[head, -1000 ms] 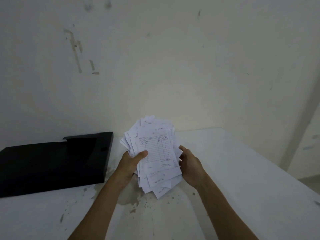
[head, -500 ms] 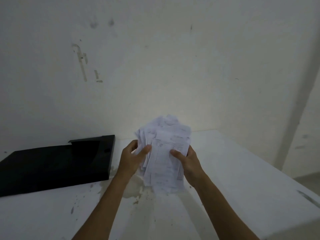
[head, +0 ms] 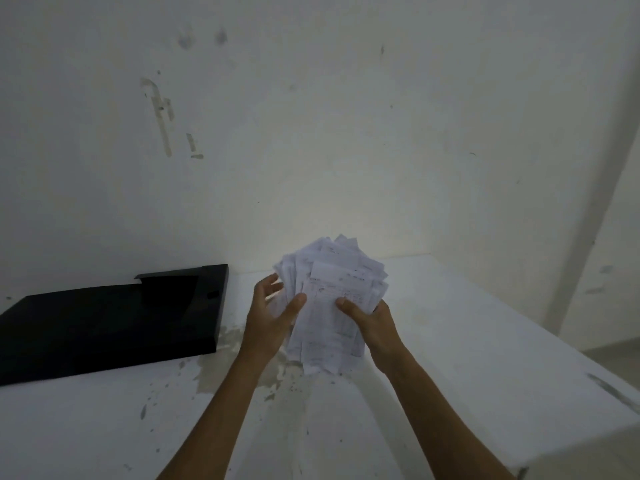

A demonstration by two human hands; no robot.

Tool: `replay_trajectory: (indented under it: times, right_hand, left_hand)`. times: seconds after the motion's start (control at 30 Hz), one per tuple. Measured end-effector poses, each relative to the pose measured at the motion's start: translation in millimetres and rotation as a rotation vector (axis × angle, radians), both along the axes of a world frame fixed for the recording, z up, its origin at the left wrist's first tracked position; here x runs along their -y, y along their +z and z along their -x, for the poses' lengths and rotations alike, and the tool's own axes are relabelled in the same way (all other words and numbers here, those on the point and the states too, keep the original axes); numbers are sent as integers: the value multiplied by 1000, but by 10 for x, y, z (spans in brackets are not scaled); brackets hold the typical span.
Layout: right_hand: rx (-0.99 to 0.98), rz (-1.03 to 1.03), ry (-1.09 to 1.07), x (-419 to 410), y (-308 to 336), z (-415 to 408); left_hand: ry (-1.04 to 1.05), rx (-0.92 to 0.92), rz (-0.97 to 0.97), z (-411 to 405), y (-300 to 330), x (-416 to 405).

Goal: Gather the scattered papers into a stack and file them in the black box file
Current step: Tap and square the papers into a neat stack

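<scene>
Stained white table [head: 450, 341] | loose white printed paper stack [head: 332, 299] pinched by right hand [head: 372, 323] | left hand [head: 273, 313] spread against stack's left edge | black box file [head: 104, 320] lain open left.

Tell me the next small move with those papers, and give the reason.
Probably tap the papers edge-down on the table to square them. Their corners fan out unevenly, so they are not yet a neat stack. The right hand grips them, the left hand steadies their side, and the black box file lies to the left.
</scene>
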State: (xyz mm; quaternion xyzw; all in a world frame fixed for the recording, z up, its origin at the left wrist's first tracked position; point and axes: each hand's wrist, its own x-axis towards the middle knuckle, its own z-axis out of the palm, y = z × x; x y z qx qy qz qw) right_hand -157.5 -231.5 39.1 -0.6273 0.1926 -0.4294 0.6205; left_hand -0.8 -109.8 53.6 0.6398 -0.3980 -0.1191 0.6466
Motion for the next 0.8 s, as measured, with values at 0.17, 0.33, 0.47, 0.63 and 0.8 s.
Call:
replay_trajectory:
  times: [0.17,0.33,0.47,0.63,0.8]
  right_hand:
    - [-41,131,-62,38,75,-15]
    - [-44,73,-13,96,48,-8]
    - [-11,23,27,84,57,-15]
    - [-25,14,105,19,84,-20]
    - [-74,-59,129,34,-116,57]
  left_hand:
    - [-102,49,-6,-29,35,37]
    - [-104,50,-18,10,31,126]
    - [-171,-42,-71,25,-114,137]
    - [-173,31,-45,199,-191,95]
    - [-127,-32,12,72,-200,18]
